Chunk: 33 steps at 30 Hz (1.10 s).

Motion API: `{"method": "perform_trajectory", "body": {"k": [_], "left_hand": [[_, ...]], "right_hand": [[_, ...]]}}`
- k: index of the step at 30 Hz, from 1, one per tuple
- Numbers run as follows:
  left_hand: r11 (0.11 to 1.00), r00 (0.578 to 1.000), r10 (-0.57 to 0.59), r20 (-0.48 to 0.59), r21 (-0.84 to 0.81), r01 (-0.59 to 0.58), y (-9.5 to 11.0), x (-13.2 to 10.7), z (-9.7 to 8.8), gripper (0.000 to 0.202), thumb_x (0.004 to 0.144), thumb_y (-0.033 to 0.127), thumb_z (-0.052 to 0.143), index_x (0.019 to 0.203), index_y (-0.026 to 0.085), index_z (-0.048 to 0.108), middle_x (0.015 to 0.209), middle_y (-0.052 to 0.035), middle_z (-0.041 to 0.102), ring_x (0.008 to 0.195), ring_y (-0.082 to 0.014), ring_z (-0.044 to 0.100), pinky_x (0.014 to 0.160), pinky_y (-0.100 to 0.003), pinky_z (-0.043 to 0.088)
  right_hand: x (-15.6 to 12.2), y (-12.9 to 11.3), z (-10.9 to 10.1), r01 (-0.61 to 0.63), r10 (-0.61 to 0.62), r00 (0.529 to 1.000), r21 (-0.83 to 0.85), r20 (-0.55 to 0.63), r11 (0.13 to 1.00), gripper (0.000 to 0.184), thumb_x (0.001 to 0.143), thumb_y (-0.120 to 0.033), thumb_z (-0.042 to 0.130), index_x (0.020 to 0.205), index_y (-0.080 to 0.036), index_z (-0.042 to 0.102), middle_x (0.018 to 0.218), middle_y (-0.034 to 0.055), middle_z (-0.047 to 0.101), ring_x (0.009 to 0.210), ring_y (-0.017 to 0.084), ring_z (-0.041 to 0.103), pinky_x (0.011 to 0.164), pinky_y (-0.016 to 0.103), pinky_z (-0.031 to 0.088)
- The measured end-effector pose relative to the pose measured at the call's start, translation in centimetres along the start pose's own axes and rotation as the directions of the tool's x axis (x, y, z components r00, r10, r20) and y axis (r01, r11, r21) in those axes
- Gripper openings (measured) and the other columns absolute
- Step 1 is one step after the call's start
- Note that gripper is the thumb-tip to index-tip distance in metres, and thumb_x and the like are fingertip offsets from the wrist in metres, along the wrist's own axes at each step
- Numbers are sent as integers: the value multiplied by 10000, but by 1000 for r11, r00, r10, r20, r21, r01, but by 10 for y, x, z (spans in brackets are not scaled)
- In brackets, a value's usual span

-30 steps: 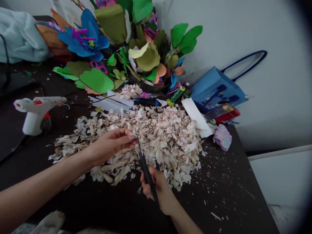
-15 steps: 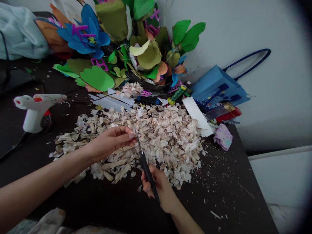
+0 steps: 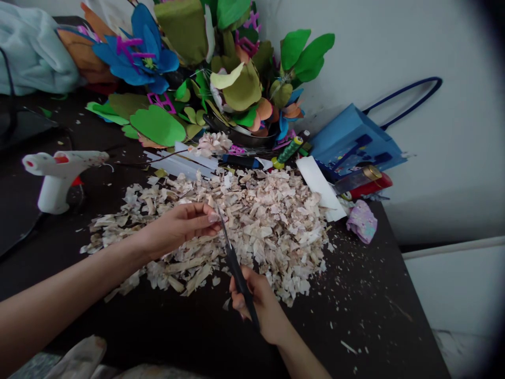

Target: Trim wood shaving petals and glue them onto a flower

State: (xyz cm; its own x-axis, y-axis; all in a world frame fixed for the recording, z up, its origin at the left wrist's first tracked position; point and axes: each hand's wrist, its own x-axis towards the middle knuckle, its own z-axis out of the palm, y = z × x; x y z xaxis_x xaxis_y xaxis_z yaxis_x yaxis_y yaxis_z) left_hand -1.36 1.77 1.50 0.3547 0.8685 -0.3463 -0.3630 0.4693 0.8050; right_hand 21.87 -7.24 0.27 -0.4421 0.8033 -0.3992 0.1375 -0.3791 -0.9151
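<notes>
Far to the left of both hands, at the back, a folded pale blue cloth [image 3: 35,50]. Nearer, but well apart from the left fingertips, a white glue gun [image 3: 55,181], with its nozzle toward the right. Beyond the left hand, a blue flower [image 3: 136,60] and green leaves [image 3: 160,125], among a big bunch of coloured petals. Just before this bunch, some whitish strips [image 3: 185,169], lying side by side. Then the left hand [image 3: 185,227], with thumb and fingertips pinched close together on a small pale piece [image 3: 214,217], too little for telling exactly its kind. Below and all around this pinch, a wide pile of pale flakes [image 3: 272,231]. Between the two hands, scissors [image 3: 235,266] with black handles, tilted away and leftward, with blades at the left fingertips; touching or just beside, impossible to tell, as also for the gap between the blades. Around the handles, the right hand [image 3: 263,302], with fingers curled firmly. Behind the right hand, past the pile, a green thread spool [image 3: 290,150]. Farther right of the grip, a white card [image 3: 321,187], a blue bag [image 3: 355,139] and a crumpled lilac bundle [image 3: 362,221], all upon the dark table [image 3: 394,337].
</notes>
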Motion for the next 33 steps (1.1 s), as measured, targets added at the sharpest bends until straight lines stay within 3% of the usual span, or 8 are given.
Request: {"method": "perform_trajectory", "body": {"k": [10, 26, 33], "left_hand": [[999, 997, -5, 73, 51, 1, 4, 4, -8, 278, 715, 378, 892, 779, 170, 719, 781, -36, 747, 759, -142, 692, 726, -248, 576], [974, 989, -54, 138, 224, 22, 14, 4, -20, 263, 748, 392, 863, 787, 180, 711, 826, -14, 765, 740, -109, 700, 689, -190, 558], [963, 981, -66, 183, 270, 14, 18, 5, -23, 225, 780, 371, 832, 805, 188, 703, 847, -8, 772, 760, -120, 709, 719, -216, 568]], "right_hand": [[0, 0, -2, -35, 35, 999, -9, 1, 999, 496, 723, -642, 783, 797, -214, 544, 559, -70, 476, 474, 100, 386, 472, 229, 304], [-3, -5, -5, -68, 68, 998, -31, 13, 997, 515, 728, -644, 789, 774, -221, 500, 560, -70, 497, 502, 119, 509, 519, 236, 377], [-4, -7, -7, -73, 74, 997, -97, 9, 993, 479, 748, -603, 792, 775, -216, 510, 564, -62, 527, 500, 116, 504, 490, 225, 316]]}}
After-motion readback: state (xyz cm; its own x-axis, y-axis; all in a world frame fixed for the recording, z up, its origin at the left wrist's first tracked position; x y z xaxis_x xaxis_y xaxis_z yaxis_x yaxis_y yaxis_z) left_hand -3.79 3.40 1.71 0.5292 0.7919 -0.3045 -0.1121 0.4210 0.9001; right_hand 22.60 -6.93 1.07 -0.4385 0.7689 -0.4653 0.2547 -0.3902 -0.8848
